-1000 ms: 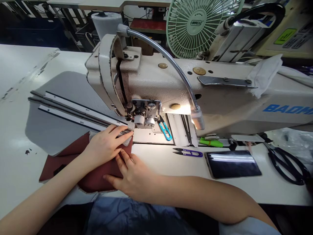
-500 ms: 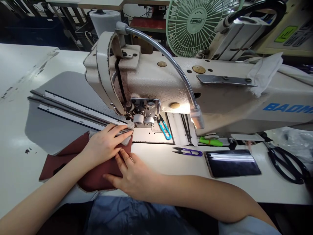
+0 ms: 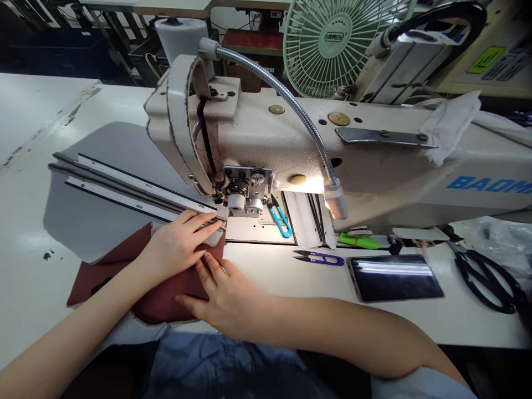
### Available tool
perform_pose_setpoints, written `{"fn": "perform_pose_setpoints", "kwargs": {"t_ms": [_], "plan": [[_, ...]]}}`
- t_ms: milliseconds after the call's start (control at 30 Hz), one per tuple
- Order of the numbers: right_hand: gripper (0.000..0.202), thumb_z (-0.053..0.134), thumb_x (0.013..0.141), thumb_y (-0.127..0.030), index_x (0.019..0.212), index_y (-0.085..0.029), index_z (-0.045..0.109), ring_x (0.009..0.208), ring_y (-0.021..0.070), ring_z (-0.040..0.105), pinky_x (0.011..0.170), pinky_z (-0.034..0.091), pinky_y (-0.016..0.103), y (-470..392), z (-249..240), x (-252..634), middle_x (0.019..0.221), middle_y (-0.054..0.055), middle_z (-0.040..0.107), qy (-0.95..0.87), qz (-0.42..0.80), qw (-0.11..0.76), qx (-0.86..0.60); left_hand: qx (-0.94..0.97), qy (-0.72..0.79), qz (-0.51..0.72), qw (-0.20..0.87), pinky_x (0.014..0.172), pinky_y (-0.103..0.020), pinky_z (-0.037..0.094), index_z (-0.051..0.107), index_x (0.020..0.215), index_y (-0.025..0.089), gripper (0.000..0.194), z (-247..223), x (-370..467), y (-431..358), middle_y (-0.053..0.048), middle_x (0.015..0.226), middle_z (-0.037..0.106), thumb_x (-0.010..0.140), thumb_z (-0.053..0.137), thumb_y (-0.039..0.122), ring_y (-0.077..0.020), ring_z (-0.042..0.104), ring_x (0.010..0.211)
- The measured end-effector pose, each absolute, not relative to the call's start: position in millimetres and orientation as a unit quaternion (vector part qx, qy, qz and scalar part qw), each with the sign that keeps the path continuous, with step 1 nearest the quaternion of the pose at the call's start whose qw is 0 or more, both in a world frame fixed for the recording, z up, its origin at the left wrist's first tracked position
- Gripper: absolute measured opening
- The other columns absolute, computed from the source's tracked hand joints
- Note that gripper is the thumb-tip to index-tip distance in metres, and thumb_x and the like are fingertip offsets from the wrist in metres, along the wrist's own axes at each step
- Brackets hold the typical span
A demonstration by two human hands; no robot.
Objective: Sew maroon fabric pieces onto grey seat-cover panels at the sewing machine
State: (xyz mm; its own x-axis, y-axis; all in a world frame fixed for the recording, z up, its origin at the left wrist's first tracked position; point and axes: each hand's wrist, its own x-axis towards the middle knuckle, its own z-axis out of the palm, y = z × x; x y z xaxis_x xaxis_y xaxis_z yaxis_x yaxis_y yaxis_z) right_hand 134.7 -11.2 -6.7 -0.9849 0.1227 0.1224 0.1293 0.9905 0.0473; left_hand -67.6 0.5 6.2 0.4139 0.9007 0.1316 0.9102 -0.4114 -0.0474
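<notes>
My left hand (image 3: 177,246) lies flat, fingers stretched over the end of the grey fabric (image 3: 100,144) and its long strips, close to the needle area of the sewing machine (image 3: 245,133). Two white strips with dark edges (image 3: 112,197) run along the grey fabric, with dark grey folded edges between them. Beneath it spreads maroon fabric (image 3: 166,302). On that maroon cloth rests my right hand (image 3: 233,296), its fingers spread and their tips close beside my left hand. The exact spot under the presser foot is hidden behind the machine head.
Blue thread snips (image 3: 280,219) lie on the machine bed. Purple thread snips (image 3: 319,257), a phone (image 3: 397,278), black-handled scissors (image 3: 490,280) and a bright green tool (image 3: 358,240) lie to the right. A lit gooseneck lamp (image 3: 336,202) hangs over the bed; a green fan (image 3: 332,44) stands behind.
The grey fabric, strips and both hands stay almost in place. My left fingers shift very slightly at the fabric's end. The whole view moves a few pixels.
</notes>
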Motion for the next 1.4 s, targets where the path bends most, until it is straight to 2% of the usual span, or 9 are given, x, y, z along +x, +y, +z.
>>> {"fn": "perform_pose_setpoints", "kwargs": {"t_ms": [200, 400, 533, 633, 867, 1033, 1267, 1400], "plan": [[0.047, 0.039, 0.102, -0.038, 0.148, -0.028, 0.044, 0.124, 0.0373, 0.057, 0.087, 0.041, 0.045, -10.9, -5.1, 134.8, 0.137, 0.026, 0.056, -0.996, -0.038, 0.061, -0.059, -0.81, -0.586, 0.015, 0.033, 0.073, -0.033, 0.058, 0.061, 0.127, 0.012, 0.054, 16.7, -56.8, 4.4, -0.01, 0.132, 0.06, 0.073, 0.061, 0.013, -0.0279, 0.055, 0.112], [0.045, 0.038, 0.102, -0.037, 0.146, -0.029, 0.046, 0.125, 0.037, 0.057, 0.092, 0.039, 0.048, -14.0, -5.5, 133.2, 0.137, 0.026, 0.056, -0.996, -0.016, 0.052, -0.074, -0.83, -0.555, 0.041, 0.049, 0.069, -0.03, 0.057, 0.057, 0.134, 0.015, 0.053, 15.2, -56.3, -0.3, -0.008, 0.136, 0.059, 0.081, 0.054, 0.01, -0.0248, 0.056, 0.108], [0.044, 0.038, 0.103, -0.035, 0.145, -0.03, 0.048, 0.125, 0.0391, 0.056, 0.088, 0.042, 0.047, -12.6, -1.9, 133.0, 0.139, 0.027, 0.054, -0.996, 0.0, 0.042, -0.076, -0.834, -0.548, 0.051, 0.039, 0.067, -0.029, 0.056, 0.054, 0.14, 0.018, 0.056, 12.3, -57.1, 0.8, -0.006, 0.141, 0.056, 0.085, 0.053, 0.012, -0.0244, 0.055, 0.109], [0.044, 0.039, 0.102, -0.035, 0.145, -0.03, 0.049, 0.126, 0.0403, 0.055, 0.085, 0.043, 0.046, -7.6, 0.9, 133.1, 0.141, 0.027, 0.052, -0.996, 0.014, 0.025, -0.079, -0.832, -0.551, 0.052, 0.018, 0.072, -0.03, 0.056, 0.054, 0.139, 0.018, 0.053, 15.4, -56.5, 8.6, -0.005, 0.142, 0.056, 0.086, 0.052, 0.013, -0.0241, 0.054, 0.112], [0.045, 0.044, 0.101, -0.03, 0.145, -0.03, 0.049, 0.127, 0.0388, 0.053, 0.088, 0.043, 0.047, 15.8, 5.8, 131.7, 0.145, 0.026, 0.048, -0.996, 0.036, -0.001, -0.076, -0.797, -0.598, 0.07, -0.05, 0.073, -0.033, 0.054, 0.055, 0.137, 0.023, 0.054, 23.0, -57.0, 39.3, -0.008, 0.126, 0.063, 0.084, 0.052, 0.014, -0.0268, 0.053, 0.119], [0.045, 0.044, 0.101, -0.029, 0.146, -0.031, 0.048, 0.127, 0.0393, 0.052, 0.086, 0.043, 0.046, 27.9, 6.3, 131.2, 0.145, 0.026, 0.049, -0.997, 0.03, 0.002, -0.075, -0.793, -0.603, 0.064, -0.05, 0.079, -0.038, 0.054, 0.064, 0.121, 0.026, 0.04, 22.0, -57.9, 50.1, -0.008, 0.104, 0.067, 0.083, 0.053, 0.018, -0.0291, 0.056, 0.112], [0.045, 0.041, 0.102, -0.028, 0.145, -0.033, 0.049, 0.125, 0.0398, 0.052, 0.082, 0.043, 0.043, 30.7, 1.3, 132.3, 0.134, 0.026, 0.057, -0.997, 0.02, 0.02, -0.073, -0.785, -0.619, -0.021, -0.006, 0.08, -0.037, 0.055, 0.063, 0.127, 0.018, 0.041, 12.8, -51.4, 28.3, -0.011, 0.109, 0.069, 0.087, 0.054, 0.02, -0.0293, 0.055, 0.114], [0.044, 0.04, 0.102, -0.027, 0.145, -0.032, 0.049, 0.124, 0.0395, 0.051, 0.08, 0.042, 0.042, 29.9, -5.9, 134.2, 0.133, 0.026, 0.057, -0.996, 0.024, 0.047, -0.077, -0.8, -0.598, -0.042, 0.035, 0.085, -0.037, 0.056, 0.064, 0.129, 0.015, 0.04, 7.1, -53.1, 20.1, -0.012, 0.106, 0.071, 0.091, 0.05, 0.02, -0.0287, 0.057, 0.11]]}}
